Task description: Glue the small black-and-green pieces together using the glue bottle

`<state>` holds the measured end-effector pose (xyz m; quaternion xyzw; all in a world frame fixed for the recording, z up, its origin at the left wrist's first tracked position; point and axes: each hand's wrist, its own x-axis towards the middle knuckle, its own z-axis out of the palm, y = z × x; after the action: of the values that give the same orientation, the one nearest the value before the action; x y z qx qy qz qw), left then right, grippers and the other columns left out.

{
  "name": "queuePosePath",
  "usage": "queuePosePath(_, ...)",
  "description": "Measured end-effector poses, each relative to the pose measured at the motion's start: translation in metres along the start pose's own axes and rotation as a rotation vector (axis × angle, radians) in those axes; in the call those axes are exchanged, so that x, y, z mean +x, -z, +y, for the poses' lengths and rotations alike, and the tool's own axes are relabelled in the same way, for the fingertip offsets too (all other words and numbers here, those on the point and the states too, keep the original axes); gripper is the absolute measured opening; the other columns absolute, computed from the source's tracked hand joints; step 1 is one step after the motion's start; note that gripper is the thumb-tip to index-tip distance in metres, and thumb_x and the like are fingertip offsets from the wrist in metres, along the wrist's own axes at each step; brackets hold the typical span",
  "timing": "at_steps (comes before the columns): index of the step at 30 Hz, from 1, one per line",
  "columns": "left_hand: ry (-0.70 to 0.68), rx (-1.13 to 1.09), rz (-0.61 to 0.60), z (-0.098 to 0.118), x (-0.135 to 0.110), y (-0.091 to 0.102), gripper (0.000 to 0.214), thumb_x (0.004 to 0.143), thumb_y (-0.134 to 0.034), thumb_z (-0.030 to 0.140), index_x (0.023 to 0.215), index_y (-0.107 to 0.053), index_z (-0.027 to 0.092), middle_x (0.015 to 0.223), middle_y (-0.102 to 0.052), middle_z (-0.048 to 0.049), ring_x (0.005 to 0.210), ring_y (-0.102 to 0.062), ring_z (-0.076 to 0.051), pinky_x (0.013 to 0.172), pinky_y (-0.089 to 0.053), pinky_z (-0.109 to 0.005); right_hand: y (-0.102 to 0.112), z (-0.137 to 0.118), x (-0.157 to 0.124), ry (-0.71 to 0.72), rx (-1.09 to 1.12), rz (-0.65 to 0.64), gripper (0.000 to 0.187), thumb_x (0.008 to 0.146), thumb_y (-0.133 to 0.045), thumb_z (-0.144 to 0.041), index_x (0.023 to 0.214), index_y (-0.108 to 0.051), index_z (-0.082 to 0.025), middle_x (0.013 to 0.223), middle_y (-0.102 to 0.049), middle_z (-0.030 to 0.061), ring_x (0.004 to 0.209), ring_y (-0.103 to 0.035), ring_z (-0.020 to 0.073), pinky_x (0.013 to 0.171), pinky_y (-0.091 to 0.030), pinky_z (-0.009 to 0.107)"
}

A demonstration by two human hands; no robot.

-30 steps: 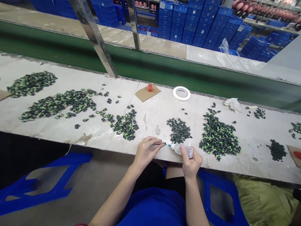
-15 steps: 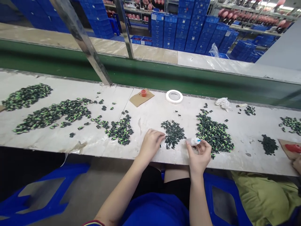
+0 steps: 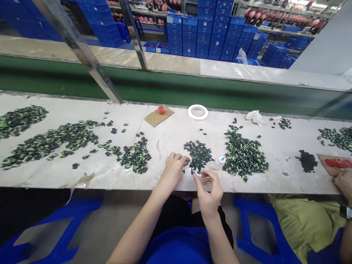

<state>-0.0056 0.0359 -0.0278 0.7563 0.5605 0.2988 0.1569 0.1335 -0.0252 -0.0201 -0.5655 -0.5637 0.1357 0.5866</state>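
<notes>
At the left edge of a small heap of dark green, slender pieces (image 3: 202,156) is my left hand (image 3: 173,169), its fingers curled together; a dark speck shows at the fingertips, too small to name. My right hand (image 3: 210,192) is at the heap's near edge, thumb and fingers apart, close to a few loose pieces. A small clear bottle with a white and blue tip (image 3: 220,161) rests on the table just right of the heap, apart from both hands. Beyond it spreads a larger pile of black and bright green pieces (image 3: 244,156).
More black-green piles (image 3: 136,156) lie leftward on the white table (image 3: 165,135). A red cap on cardboard (image 3: 152,120), a tape roll (image 3: 198,112) and crumpled tissue (image 3: 254,117) lie behind. A co-worker's hand (image 3: 343,181) is at far right, near red material on cardboard.
My right hand has let go of the bottle, which is now on the table, and has moved left to the small heap's near edge. My left hand stays beside the heap.
</notes>
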Motion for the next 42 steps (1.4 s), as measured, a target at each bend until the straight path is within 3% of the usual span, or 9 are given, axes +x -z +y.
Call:
queuePosePath(5,0.032,-0.335,0.034,0.017,-0.010,0.015,0.021,0.087,-0.051,0.011,0.087,-0.068,0.023,0.084,-0.070,-0.0033,0.086,-0.060,-0.021,0.078,-0.049,-0.033,-0.018,-0.002,0.000,-0.437,0.331,-0.215,0.028,0.076,-0.074,-0.035,0.097,-0.067,-0.019,0.090,-0.073,0.0070,0.081,-0.070,0.0195,0.067,-0.059,0.030)
queuePosePath(11,0.177,-0.693,0.111,0.031,-0.025,0.020,0.014,0.088,-0.056,0.024,0.088,-0.069,0.020,0.087,-0.072,-0.0045,0.083,-0.067,-0.018,0.077,-0.053,-0.029,-0.021,-0.006,0.004,-0.533,0.503,-0.117,0.024,0.070,-0.077,-0.038,0.080,-0.070,-0.018,0.075,-0.074,0.0049,0.068,-0.071,0.0187,0.066,-0.061,0.033)
queuePosePath(13,0.188,-0.654,0.130,0.025,-0.029,0.019,0.013,0.088,-0.058,0.026,0.092,-0.069,0.021,0.091,-0.073,-0.0050,0.087,-0.067,-0.019,0.081,-0.054,-0.031,-0.019,-0.006,0.005,-0.538,0.487,-0.113,0.024,0.071,-0.076,-0.039,0.080,-0.071,-0.017,0.078,-0.075,0.0062,0.068,-0.071,0.0189,0.063,-0.061,0.033)
queuePosePath(16,0.144,-0.409,0.190,0.012,-0.036,0.013,0.014,0.085,-0.063,0.022,0.097,-0.070,0.024,0.099,-0.072,-0.0050,0.098,-0.062,-0.023,0.089,-0.051,-0.040,-0.016,-0.003,0.007,-0.561,0.488,-0.127,0.026,0.071,-0.076,-0.040,0.081,-0.072,-0.017,0.085,-0.076,0.0081,0.075,-0.072,0.0207,0.062,-0.062,0.032)
queuePosePath(19,0.121,-0.212,0.199,0.004,-0.041,0.005,0.013,0.082,-0.066,0.017,0.091,-0.071,0.025,0.102,-0.070,-0.0062,0.101,-0.056,-0.026,0.090,-0.048,-0.045,-0.014,0.001,0.009,-0.612,0.490,-0.166,0.026,0.069,-0.077,-0.039,0.082,-0.073,-0.017,0.079,-0.076,0.0066,0.074,-0.072,0.0214,0.061,-0.062,0.032)
queuePosePath(22,0.103,-0.178,0.193,0.003,-0.043,0.001,0.012,0.082,-0.064,0.014,0.086,-0.070,0.024,0.100,-0.070,-0.0066,0.101,-0.055,-0.026,0.088,-0.049,-0.044,-0.012,0.003,0.009,-0.590,0.464,-0.228,0.024,0.071,-0.075,-0.039,0.084,-0.074,-0.018,0.078,-0.074,0.0051,0.072,-0.071,0.0200,0.061,-0.061,0.032)
queuePosePath(27,0.104,-0.294,0.125,0.007,-0.041,0.006,0.015,0.087,-0.057,0.015,0.092,-0.068,0.023,0.088,-0.070,-0.0041,0.089,-0.062,-0.021,0.080,-0.052,-0.036,-0.007,0.001,0.007,-0.419,0.322,-0.349,0.022,0.081,-0.067,-0.037,0.093,-0.077,-0.021,0.087,-0.073,0.0061,0.077,-0.070,0.0191,0.069,-0.060,0.032)
queuePosePath(36,0.072,-0.448,0.112,0.019,-0.042,0.022,0.016,0.089,-0.056,0.020,0.091,-0.071,0.022,0.086,-0.071,-0.0052,0.086,-0.065,-0.020,0.078,-0.054,-0.034,0.001,-0.002,0.010,-0.316,0.295,-0.372,0.011,0.080,-0.069,-0.027,0.086,-0.078,-0.024,0.086,-0.075,0.0055,0.079,-0.071,0.0203,0.073,-0.060,0.033)
queuePosePath(42,-0.018,-0.519,0.120,0.027,-0.040,0.027,0.016,0.089,-0.056,0.016,0.091,-0.070,0.022,0.084,-0.072,-0.0048,0.086,-0.063,-0.021,0.076,-0.054,-0.033,0.006,-0.007,0.014,-0.362,0.381,-0.383,0.008,0.076,-0.072,-0.024,0.081,-0.078,-0.024,0.085,-0.077,0.0053,0.079,-0.072,0.0211,0.073,-0.061,0.034)
